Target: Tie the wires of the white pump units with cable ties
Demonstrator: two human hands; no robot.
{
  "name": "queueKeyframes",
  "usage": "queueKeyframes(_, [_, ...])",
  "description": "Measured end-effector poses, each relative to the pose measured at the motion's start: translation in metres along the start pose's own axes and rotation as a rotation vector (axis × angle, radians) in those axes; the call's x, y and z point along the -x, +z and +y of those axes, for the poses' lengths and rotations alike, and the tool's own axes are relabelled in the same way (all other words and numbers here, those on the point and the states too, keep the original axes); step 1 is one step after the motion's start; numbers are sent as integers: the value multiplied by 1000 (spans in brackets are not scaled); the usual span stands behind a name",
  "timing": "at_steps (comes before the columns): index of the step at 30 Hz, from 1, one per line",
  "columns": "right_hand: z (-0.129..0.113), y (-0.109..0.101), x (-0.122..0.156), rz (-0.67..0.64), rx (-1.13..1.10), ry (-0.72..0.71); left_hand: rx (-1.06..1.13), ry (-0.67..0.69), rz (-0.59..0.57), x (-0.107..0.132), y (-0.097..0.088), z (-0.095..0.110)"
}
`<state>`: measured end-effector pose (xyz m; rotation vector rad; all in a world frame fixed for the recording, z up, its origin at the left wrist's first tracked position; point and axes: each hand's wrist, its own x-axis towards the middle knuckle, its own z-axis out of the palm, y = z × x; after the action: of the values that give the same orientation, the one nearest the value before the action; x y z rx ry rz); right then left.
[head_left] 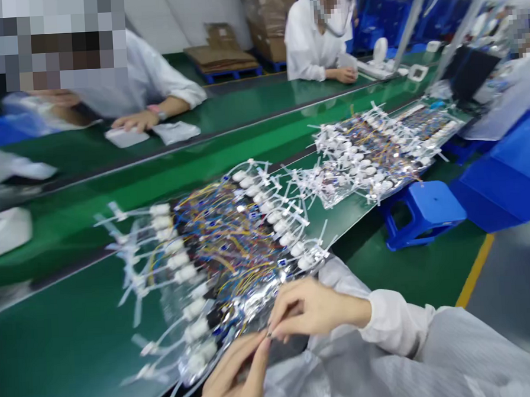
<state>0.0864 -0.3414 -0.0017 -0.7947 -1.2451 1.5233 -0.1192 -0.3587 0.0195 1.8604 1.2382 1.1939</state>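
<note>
My left hand (238, 371) and my right hand (304, 309) meet at the bench's near edge, fingertips pinched together. Between them is a tiny dark thing (269, 334), too small to name. Just beyond my hands lies a wide bundle of wired assemblies (226, 230) on shiny clear plastic. Its middle is a tangle of yellow, blue and red wires (223, 248). White rounded parts (177, 259) line both sides, with pale translucent tubes or ties (136, 282) sticking outward.
A second bundle of similar assemblies (369, 151) lies farther along the green bench (77, 338). A blue stool (434, 204) stands on the floor at right, by blue bins (507, 168). Across the conveyor belt (209, 151) sit two people in white, one hand (134, 121) on a white item.
</note>
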Motion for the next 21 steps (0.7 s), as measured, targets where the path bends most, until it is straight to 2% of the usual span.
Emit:
queueKeyframes(2, [-22,5,8,81,-2,-11,-16,35,12,-6,-2,9])
queueKeyframes(3, [-32,7,10,122,83,-54,-28,40,30,-9,-2,13])
queueKeyframes(5, [-47,8,11,133,274,-189,-31,68,77,-12,-3,20])
queueKeyframes(7, [-53,8,10,130,335,-258,-16,70,93,-13,-4,24])
queueKeyframes(10, [-54,8,10,85,339,-247,17,76,135,-12,-6,28])
queueKeyframes(13, [-53,9,12,46,336,-237,22,98,131,-8,-8,29])
queueKeyframes(21, [-52,13,12,39,258,-217,100,141,98,-4,-9,24])
